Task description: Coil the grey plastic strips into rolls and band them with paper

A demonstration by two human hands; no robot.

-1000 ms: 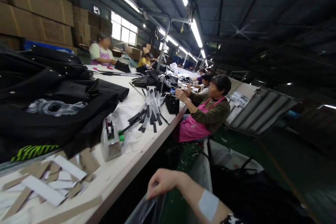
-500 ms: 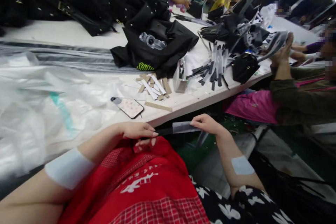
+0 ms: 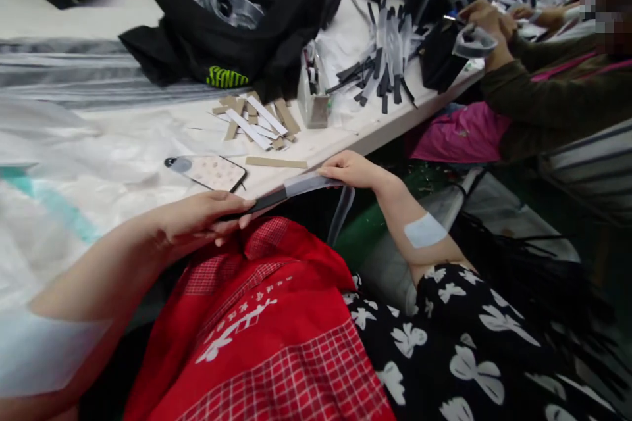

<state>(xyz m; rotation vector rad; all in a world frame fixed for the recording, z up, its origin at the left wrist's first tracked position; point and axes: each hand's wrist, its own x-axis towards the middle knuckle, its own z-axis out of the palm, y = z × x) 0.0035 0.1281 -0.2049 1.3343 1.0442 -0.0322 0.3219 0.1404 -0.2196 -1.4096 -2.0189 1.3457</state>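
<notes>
A black strap [image 3: 268,200], partly wrapped in clear plastic film [image 3: 309,183], stretches between my two hands in front of the table edge. My left hand [image 3: 205,214] is closed on its black end. The fingers of my right hand [image 3: 350,169] pinch the film-covered part, and a loose length of film [image 3: 342,214] hangs below them. Just beyond the strap, a phone in a patterned case [image 3: 212,171] lies on the table next to a flat tan strip [image 3: 275,162].
A pile of tan and white strips [image 3: 257,122] lies beside a small upright container [image 3: 313,95]. Black bags [image 3: 276,6] and film-wrapped straps [image 3: 390,52] are behind. Plastic sheeting [image 3: 99,145] covers the left. A co-worker's hands [image 3: 488,26] are at the right.
The view has tipped down and shifted. My hands, still holding the strap, are now closer to the table edge and phone. The co-worker's hands have come down toward a black bag.
</notes>
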